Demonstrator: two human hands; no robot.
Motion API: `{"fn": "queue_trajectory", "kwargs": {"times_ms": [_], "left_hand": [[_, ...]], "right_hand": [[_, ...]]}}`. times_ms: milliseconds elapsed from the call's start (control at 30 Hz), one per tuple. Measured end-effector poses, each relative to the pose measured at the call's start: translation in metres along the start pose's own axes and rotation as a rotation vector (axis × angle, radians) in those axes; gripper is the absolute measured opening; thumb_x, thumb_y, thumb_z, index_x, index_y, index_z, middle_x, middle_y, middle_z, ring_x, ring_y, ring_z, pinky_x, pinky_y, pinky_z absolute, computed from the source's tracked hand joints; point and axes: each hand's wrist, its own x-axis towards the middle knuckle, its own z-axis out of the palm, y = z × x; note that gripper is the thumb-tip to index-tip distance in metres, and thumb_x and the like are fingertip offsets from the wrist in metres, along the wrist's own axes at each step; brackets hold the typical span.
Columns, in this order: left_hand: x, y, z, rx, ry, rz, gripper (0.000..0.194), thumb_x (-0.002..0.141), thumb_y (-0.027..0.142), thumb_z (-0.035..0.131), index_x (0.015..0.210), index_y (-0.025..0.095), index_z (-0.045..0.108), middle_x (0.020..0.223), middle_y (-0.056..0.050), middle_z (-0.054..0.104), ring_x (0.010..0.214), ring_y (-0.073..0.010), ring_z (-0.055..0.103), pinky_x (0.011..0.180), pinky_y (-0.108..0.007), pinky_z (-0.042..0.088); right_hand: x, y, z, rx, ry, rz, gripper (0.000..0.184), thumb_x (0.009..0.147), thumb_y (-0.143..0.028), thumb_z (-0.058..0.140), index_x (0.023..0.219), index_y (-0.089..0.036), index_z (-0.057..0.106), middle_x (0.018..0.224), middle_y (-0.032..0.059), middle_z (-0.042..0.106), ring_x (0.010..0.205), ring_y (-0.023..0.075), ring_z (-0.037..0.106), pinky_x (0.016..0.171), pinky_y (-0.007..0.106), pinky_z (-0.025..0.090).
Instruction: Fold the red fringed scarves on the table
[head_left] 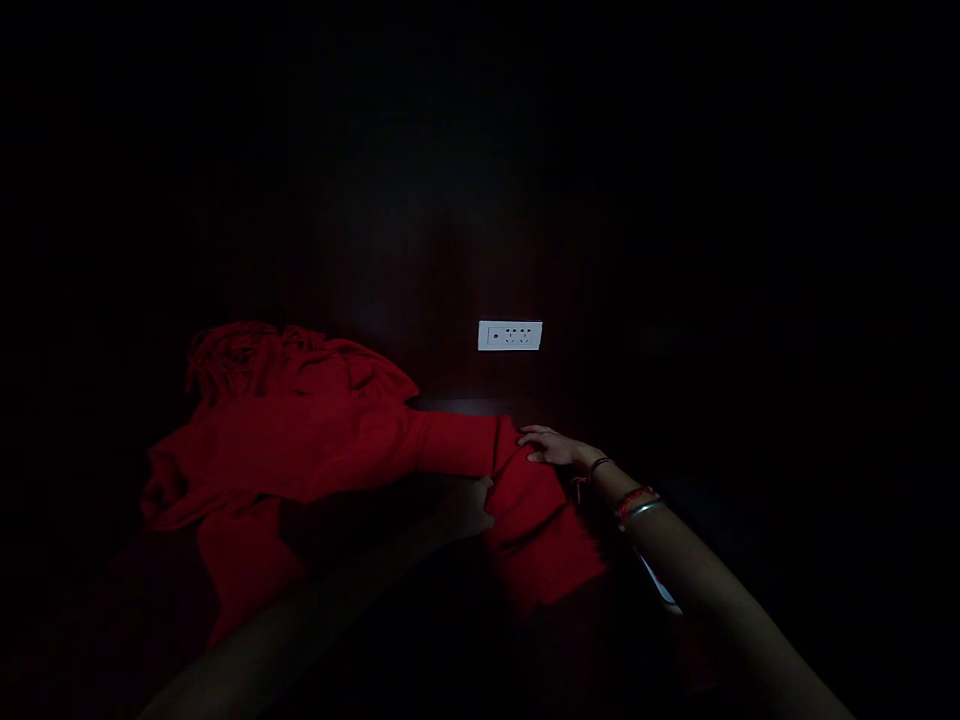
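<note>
A large red fringed scarf (300, 440) lies bunched at the left, its tassels at the back, and one part stretches rightward under my hands. My left hand (469, 507), dim in shadow, is closed at the edge of this stretched part; its fingers are partly hidden. My right hand (553, 446) rests palm down at the cloth's far right edge, fingers stretched out and apart. Dark and red bands and a silver bangle (643, 508) circle my right wrist and forearm.
A white wall socket panel (510, 336) is set in the dark reddish surface behind the scarf. Beside my right forearm shows the pale edge of a flat object (657, 582), mostly hidden. Deep darkness covers the surroundings.
</note>
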Motion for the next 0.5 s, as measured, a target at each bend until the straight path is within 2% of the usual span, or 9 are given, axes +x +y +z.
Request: {"fn": "queue_trajectory", "kwargs": {"times_ms": [100, 167, 267, 300, 367, 433, 500], "left_hand": [[0.004, -0.005, -0.016, -0.314, -0.023, -0.013, 0.027, 0.055, 0.016, 0.055, 0.082, 0.014, 0.052, 0.061, 0.003, 0.05, 0.057, -0.0112, 0.048, 0.052, -0.021, 0.034], [0.006, -0.012, -0.031, -0.566, -0.017, -0.03, 0.03, 0.056, 0.02, 0.055, 0.086, 0.014, 0.05, 0.061, 0.004, 0.049, 0.055, -0.0098, 0.046, 0.051, -0.02, 0.034], [0.005, -0.022, -0.051, -0.769, 0.079, 0.0, 0.034, 0.061, 0.03, 0.053, 0.092, 0.016, 0.046, 0.069, 0.003, 0.051, 0.06, -0.0105, 0.048, 0.054, -0.021, 0.035], [0.005, -0.025, -0.055, -0.743, 0.103, 0.007, 0.031, 0.063, 0.033, 0.051, 0.088, 0.016, 0.047, 0.069, 0.003, 0.051, 0.061, -0.0109, 0.048, 0.055, -0.022, 0.035], [0.005, -0.029, -0.06, -0.553, 0.103, 0.016, 0.02, 0.067, 0.034, 0.045, 0.073, 0.016, 0.048, 0.062, 0.003, 0.048, 0.059, -0.0114, 0.046, 0.056, -0.023, 0.035], [0.006, -0.032, -0.06, -0.275, 0.116, 0.03, 0.02, 0.071, 0.032, 0.039, 0.06, 0.016, 0.043, 0.055, 0.003, 0.043, 0.057, -0.0119, 0.044, 0.056, -0.024, 0.035], [0.006, -0.032, -0.056, -0.029, 0.201, 0.058, 0.02, 0.074, 0.027, 0.034, 0.059, 0.017, 0.042, 0.057, 0.002, 0.044, 0.062, -0.0133, 0.045, 0.061, -0.026, 0.035]], "right_hand": [[0.004, -0.005, -0.006, 0.11, -0.067, -0.027, 0.024, 0.065, -0.021, 0.051, 0.087, -0.014, 0.055, 0.092, 0.0053, 0.054, 0.081, 0.0164, 0.049, 0.071, 0.029, 0.038], [0.0, -0.009, -0.018, 0.208, -0.068, -0.045, 0.017, 0.065, -0.024, 0.052, 0.078, -0.013, 0.055, 0.075, 0.0015, 0.054, 0.066, 0.0125, 0.047, 0.061, 0.025, 0.038], [-0.012, -0.014, -0.05, 0.355, 0.066, -0.094, 0.021, 0.067, -0.033, 0.051, 0.073, -0.013, 0.051, 0.064, -0.002, 0.048, 0.059, 0.009, 0.042, 0.055, 0.021, 0.034], [-0.017, -0.017, -0.063, 0.388, 0.124, -0.089, 0.024, 0.068, -0.035, 0.05, 0.074, -0.013, 0.05, 0.062, -0.0031, 0.045, 0.056, 0.0081, 0.041, 0.052, 0.02, 0.032], [-0.024, -0.021, -0.088, 0.389, 0.187, -0.083, 0.028, 0.069, -0.04, 0.048, 0.077, -0.013, 0.05, 0.057, -0.0046, 0.042, 0.052, 0.0072, 0.038, 0.048, 0.019, 0.03], [-0.026, -0.025, -0.107, 0.289, 0.23, -0.083, 0.029, 0.07, -0.041, 0.048, 0.081, -0.014, 0.051, 0.056, -0.0045, 0.043, 0.051, 0.0073, 0.038, 0.048, 0.019, 0.029], [-0.023, -0.027, -0.116, 0.112, 0.264, -0.069, 0.027, 0.071, -0.039, 0.047, 0.082, -0.015, 0.053, 0.06, -0.0024, 0.048, 0.054, 0.0083, 0.042, 0.051, 0.02, 0.031]]}}
